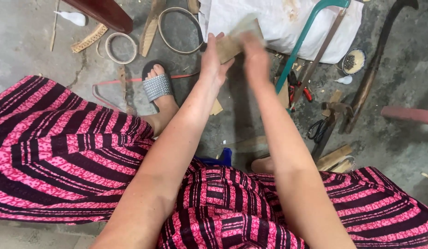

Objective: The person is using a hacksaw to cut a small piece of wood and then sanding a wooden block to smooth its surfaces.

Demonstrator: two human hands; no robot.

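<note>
Two hands meet on a wooden block (pixel 228 46): my left hand (pixel 213 62) clamps its fingers around it, my right hand (pixel 254 57) is blurred, grip unclear. Just right of the fingers lie a green hacksaw (pixel 306 32), red pliers (pixel 299 90); beyond, a white sack (pixel 278 18); left, bamboo hoops (pixel 121 48).

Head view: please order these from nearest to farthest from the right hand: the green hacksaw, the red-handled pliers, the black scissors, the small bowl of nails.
From the right hand:
1. Green hacksaw, just to its right.
2. Red-handled pliers, lower right, on the floor.
3. Black scissors and the small bowl of nails: too close to call; scissors lower right, bowl far right.
</note>
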